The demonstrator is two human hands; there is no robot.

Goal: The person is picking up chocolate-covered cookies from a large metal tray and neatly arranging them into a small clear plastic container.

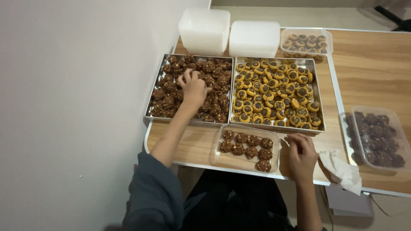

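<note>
Starting on the left: the left hand [192, 87] is down in the metal tray of dark chocolate cookies [171, 92], fingers curled over the pile near the middle of the tray. Looks like it's pinching at one, but the fingertips are hidden by the back of the hand, so I can't tell if it's actually got a cookie or is just touching them.

These cookies look light, dry and crumbly, with bits of nut on top, so I'd guess they break easily if squeezed. Best to take one by the sides with fingertips, not press on the top.

Just below the trays, at the table edge, sits a clear plastic box [222, 159] with a few of the same dark cookies in rows [250, 147], the front-left part still bare. It's near the wrist of that left arm.

Next tray over holds yellow cookies with dark centres [276, 92].

The right hand [302, 152] rests on the table just right of the clear box, fingers loosely bent, holding nothing. A crumpled white tissue [342, 169] lies right beside it.
</note>
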